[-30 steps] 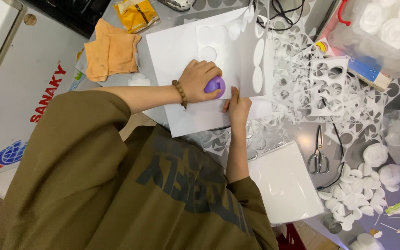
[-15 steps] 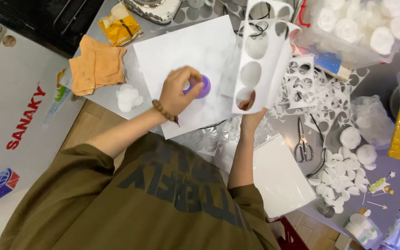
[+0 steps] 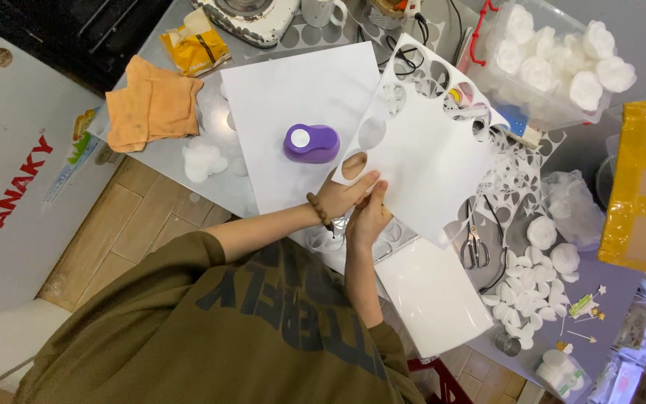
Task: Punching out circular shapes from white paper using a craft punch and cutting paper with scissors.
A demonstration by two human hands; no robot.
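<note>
Head view. Hands meet near frame centre, slightly toward 6 o'clock. Left hand (image 3: 342,196) pinches the lower edge of a punched sheet (image 3: 428,164); fingers closed on the paper. Right hand (image 3: 368,217) sits just beside it, at 5 o'clock from the left hand, thumb and fingers also closed on the same edge. Both grips are narrow, holding the sheet. A bead bracelet (image 3: 318,211) rings the left wrist.

Punched sheet: white, lifted and tilted, extending from the hands toward 1 o'clock. Round holes run along its left and upper edges.

Punch (image 3: 312,143): purple, with a white round spot on top, at 11 o'clock from the hands. It rests untouched on a plain white sheet (image 3: 285,97) lying flat on the bench (image 3: 158,161).

Bench contents by direction from the hands:
- 10 o'clock: orange cloth (image 3: 151,105), with white paper discs (image 3: 203,158) just beside it.
- 11 o'clock, far: yellow packet (image 3: 194,45).
- 1 o'clock, far: clear box (image 3: 555,67) holding white paper flowers.
- 3 o'clock: scissors (image 3: 475,247), near scrap paper full of holes (image 3: 517,179).
- 4 o'clock: loose white petals and flowers (image 3: 540,262).
- 5 o'clock: glossy white board (image 3: 428,295), partly under the right forearm.
- 3 o'clock, frame edge: cardboard parcel (image 3: 637,179) in yellow tape.
</note>
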